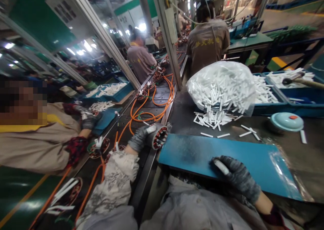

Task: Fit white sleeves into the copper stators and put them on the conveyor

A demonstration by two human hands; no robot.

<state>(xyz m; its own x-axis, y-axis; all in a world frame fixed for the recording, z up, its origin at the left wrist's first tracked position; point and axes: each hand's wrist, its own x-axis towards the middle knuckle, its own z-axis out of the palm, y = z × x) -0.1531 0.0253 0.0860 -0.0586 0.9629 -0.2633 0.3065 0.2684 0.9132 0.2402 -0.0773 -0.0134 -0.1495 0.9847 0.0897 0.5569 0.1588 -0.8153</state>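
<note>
My left hand, in a grey knit glove, grips the rim of a motor stator. This metal ring has reddish-brown slots inside and is tilted on its side at the left end of a blue board. Over the board's near edge is my right hand, also gloved, its fingers drawn together. A white strip lies along its thumb side, either a wrap or a held piece; I cannot tell which. Anything between those fingertips is hidden.
Behind the board stand a clear bag of white tubes, loose tubes and a light-blue lidded bowl. Orange cables and wound stators run along the line at left. A co-worker sits left; others are farther off.
</note>
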